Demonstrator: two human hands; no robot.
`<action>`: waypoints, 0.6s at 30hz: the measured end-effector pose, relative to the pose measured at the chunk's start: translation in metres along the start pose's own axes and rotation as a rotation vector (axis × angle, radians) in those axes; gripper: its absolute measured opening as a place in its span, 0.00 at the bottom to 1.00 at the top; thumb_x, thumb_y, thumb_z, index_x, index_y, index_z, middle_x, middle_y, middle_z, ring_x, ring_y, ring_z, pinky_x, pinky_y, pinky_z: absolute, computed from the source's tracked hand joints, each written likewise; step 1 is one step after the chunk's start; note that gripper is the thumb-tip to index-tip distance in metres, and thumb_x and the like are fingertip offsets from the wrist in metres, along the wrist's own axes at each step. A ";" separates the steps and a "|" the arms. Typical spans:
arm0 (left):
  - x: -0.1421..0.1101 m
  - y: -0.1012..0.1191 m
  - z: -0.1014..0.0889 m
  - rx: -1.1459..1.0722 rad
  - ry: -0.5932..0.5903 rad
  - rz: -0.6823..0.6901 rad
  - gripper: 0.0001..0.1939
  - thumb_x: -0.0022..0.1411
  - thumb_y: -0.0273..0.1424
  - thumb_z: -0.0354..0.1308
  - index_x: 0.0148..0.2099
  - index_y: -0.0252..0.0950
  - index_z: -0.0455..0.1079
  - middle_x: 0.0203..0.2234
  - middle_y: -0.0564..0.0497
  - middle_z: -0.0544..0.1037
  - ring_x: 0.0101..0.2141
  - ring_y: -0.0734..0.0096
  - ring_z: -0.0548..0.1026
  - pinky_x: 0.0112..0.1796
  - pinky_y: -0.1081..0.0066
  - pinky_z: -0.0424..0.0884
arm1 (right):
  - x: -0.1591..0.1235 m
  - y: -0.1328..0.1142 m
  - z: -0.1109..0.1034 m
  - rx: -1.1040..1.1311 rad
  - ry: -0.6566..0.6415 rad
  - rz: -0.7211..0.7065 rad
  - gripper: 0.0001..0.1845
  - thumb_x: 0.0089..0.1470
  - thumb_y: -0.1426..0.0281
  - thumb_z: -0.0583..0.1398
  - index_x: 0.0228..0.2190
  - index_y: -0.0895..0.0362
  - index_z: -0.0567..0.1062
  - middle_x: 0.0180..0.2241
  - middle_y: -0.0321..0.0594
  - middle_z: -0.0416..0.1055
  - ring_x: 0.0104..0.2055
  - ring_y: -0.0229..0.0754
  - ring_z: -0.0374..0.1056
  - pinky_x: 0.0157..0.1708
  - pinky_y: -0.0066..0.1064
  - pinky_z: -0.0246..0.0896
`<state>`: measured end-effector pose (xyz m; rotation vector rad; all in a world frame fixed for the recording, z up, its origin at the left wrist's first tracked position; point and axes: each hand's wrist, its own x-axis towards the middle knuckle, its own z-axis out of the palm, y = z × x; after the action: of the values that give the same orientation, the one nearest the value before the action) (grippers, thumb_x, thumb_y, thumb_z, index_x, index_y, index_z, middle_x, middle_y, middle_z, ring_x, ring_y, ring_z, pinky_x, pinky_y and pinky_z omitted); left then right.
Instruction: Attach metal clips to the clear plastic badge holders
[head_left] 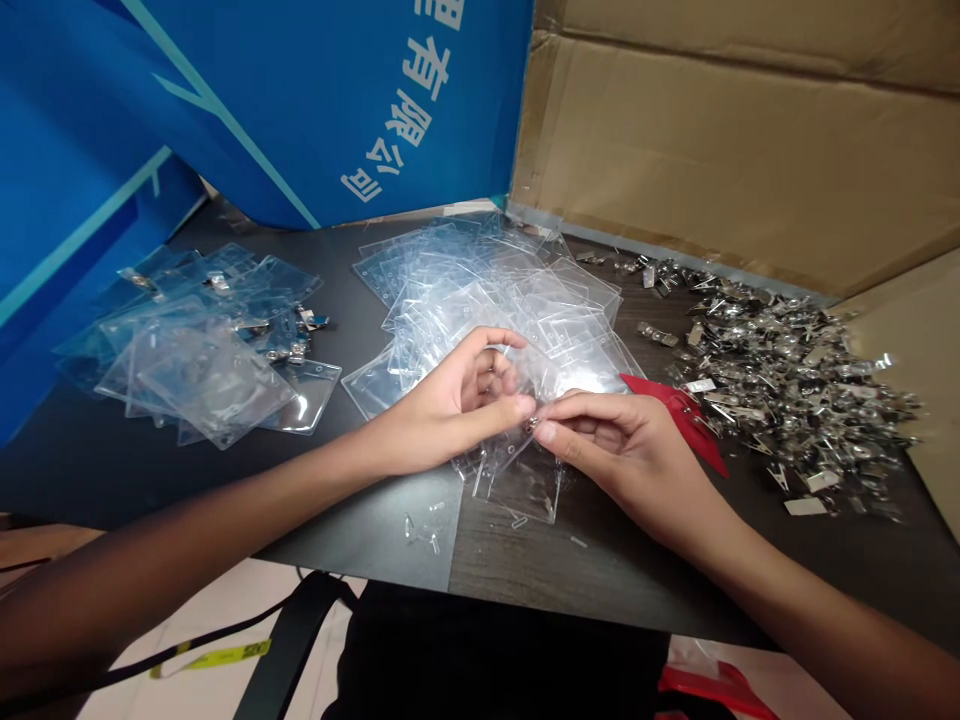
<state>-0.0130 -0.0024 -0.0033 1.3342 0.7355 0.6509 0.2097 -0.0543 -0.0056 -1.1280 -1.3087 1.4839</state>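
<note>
My left hand [457, 400] and my right hand [622, 445] meet over the dark table [360, 520], fingertips pinched together. Between them I hold a clear plastic badge sleeve [525, 480] that hangs toward the table's front edge. A small metal clip [532, 424] sits at the sleeve's top, where both thumbs and forefingers press. Just behind my hands lies a loose pile of clear sleeves [495, 290].
A heap of metal clips [787, 380] covers the right side of the table. Sleeves with clips attached [210, 350] lie at the left. A red piece [675, 410] lies under my right hand. A blue bag [300, 100] and cardboard [735, 150] stand behind.
</note>
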 end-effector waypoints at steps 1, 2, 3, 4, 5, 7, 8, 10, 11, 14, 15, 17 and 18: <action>0.000 0.001 0.001 0.001 -0.010 0.007 0.28 0.72 0.35 0.68 0.67 0.40 0.60 0.43 0.51 0.69 0.41 0.68 0.72 0.44 0.67 0.71 | 0.000 0.000 0.000 0.008 0.009 0.021 0.08 0.50 0.69 0.79 0.33 0.52 0.89 0.31 0.37 0.84 0.33 0.38 0.77 0.35 0.28 0.73; 0.000 0.001 0.001 0.005 -0.022 0.017 0.28 0.72 0.34 0.67 0.67 0.40 0.60 0.42 0.51 0.68 0.40 0.68 0.71 0.43 0.67 0.70 | 0.000 0.001 0.001 0.011 0.014 0.035 0.08 0.49 0.69 0.80 0.32 0.53 0.88 0.30 0.36 0.84 0.31 0.38 0.76 0.34 0.27 0.72; 0.000 0.002 0.002 0.010 -0.037 0.027 0.29 0.72 0.34 0.67 0.68 0.41 0.60 0.42 0.51 0.68 0.40 0.69 0.70 0.43 0.67 0.70 | 0.000 0.000 0.001 0.008 0.012 0.044 0.08 0.49 0.69 0.80 0.31 0.53 0.88 0.29 0.36 0.83 0.30 0.37 0.76 0.33 0.26 0.71; 0.000 0.002 0.001 0.015 -0.053 0.032 0.30 0.72 0.34 0.67 0.69 0.41 0.60 0.41 0.51 0.68 0.39 0.68 0.69 0.42 0.67 0.70 | 0.000 0.000 0.002 0.006 0.002 0.046 0.09 0.49 0.70 0.80 0.29 0.54 0.87 0.28 0.35 0.83 0.29 0.36 0.75 0.32 0.26 0.71; 0.000 0.002 0.000 0.012 -0.063 0.035 0.31 0.71 0.34 0.67 0.70 0.42 0.61 0.41 0.51 0.67 0.40 0.68 0.69 0.43 0.67 0.70 | 0.000 -0.001 0.002 0.010 -0.012 0.045 0.09 0.50 0.70 0.80 0.29 0.54 0.87 0.28 0.35 0.83 0.29 0.36 0.75 0.32 0.26 0.71; 0.000 0.001 -0.002 -0.032 -0.068 0.043 0.34 0.67 0.34 0.68 0.71 0.43 0.64 0.43 0.49 0.69 0.43 0.64 0.70 0.44 0.64 0.71 | -0.002 -0.004 0.004 0.036 -0.045 0.039 0.08 0.50 0.71 0.80 0.30 0.54 0.87 0.30 0.35 0.84 0.31 0.37 0.77 0.35 0.26 0.74; 0.000 0.001 -0.004 -0.063 -0.067 0.044 0.36 0.64 0.33 0.69 0.72 0.43 0.65 0.44 0.47 0.70 0.45 0.62 0.70 0.45 0.63 0.71 | -0.003 -0.005 0.005 0.051 -0.063 0.037 0.08 0.50 0.71 0.80 0.32 0.53 0.88 0.31 0.35 0.85 0.33 0.37 0.79 0.37 0.27 0.75; 0.000 -0.001 -0.008 -0.098 -0.069 0.049 0.40 0.60 0.32 0.69 0.73 0.45 0.66 0.47 0.45 0.72 0.48 0.58 0.72 0.47 0.61 0.73 | -0.004 -0.006 0.006 0.071 -0.090 0.018 0.09 0.52 0.73 0.79 0.36 0.52 0.89 0.34 0.36 0.86 0.36 0.38 0.80 0.40 0.27 0.77; 0.000 -0.001 -0.010 -0.091 -0.077 0.060 0.41 0.60 0.32 0.69 0.74 0.45 0.66 0.48 0.45 0.73 0.49 0.57 0.72 0.47 0.60 0.73 | -0.005 -0.007 0.006 0.072 -0.097 -0.003 0.10 0.53 0.74 0.78 0.37 0.51 0.89 0.35 0.36 0.86 0.37 0.38 0.81 0.42 0.27 0.77; -0.001 -0.002 -0.013 -0.003 -0.115 0.106 0.42 0.64 0.36 0.70 0.77 0.46 0.62 0.50 0.43 0.74 0.50 0.55 0.74 0.51 0.57 0.76 | -0.007 -0.006 0.006 0.031 -0.095 -0.094 0.11 0.55 0.75 0.76 0.40 0.50 0.89 0.38 0.36 0.86 0.40 0.39 0.81 0.44 0.30 0.77; -0.001 -0.001 -0.013 0.031 -0.124 0.120 0.43 0.65 0.38 0.70 0.78 0.46 0.61 0.51 0.42 0.74 0.51 0.55 0.74 0.52 0.55 0.76 | -0.007 -0.005 0.006 0.003 -0.090 -0.120 0.11 0.55 0.76 0.76 0.40 0.50 0.89 0.38 0.37 0.86 0.40 0.40 0.81 0.44 0.31 0.77; -0.001 -0.001 -0.013 0.092 -0.125 0.146 0.45 0.65 0.40 0.72 0.79 0.46 0.58 0.51 0.42 0.73 0.51 0.54 0.75 0.53 0.55 0.77 | -0.008 -0.004 0.006 -0.059 -0.078 -0.158 0.11 0.57 0.76 0.75 0.41 0.50 0.89 0.38 0.37 0.85 0.40 0.42 0.80 0.43 0.34 0.77; 0.000 -0.001 -0.012 0.117 -0.112 0.159 0.46 0.65 0.40 0.72 0.79 0.46 0.58 0.50 0.42 0.73 0.52 0.54 0.74 0.53 0.55 0.77 | -0.009 -0.004 0.006 -0.084 -0.071 -0.171 0.11 0.57 0.75 0.74 0.41 0.50 0.89 0.37 0.37 0.84 0.39 0.42 0.80 0.42 0.35 0.77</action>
<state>-0.0227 0.0051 -0.0053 1.5362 0.5877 0.6612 0.2062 -0.0635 -0.0006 -0.9968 -1.4901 1.3650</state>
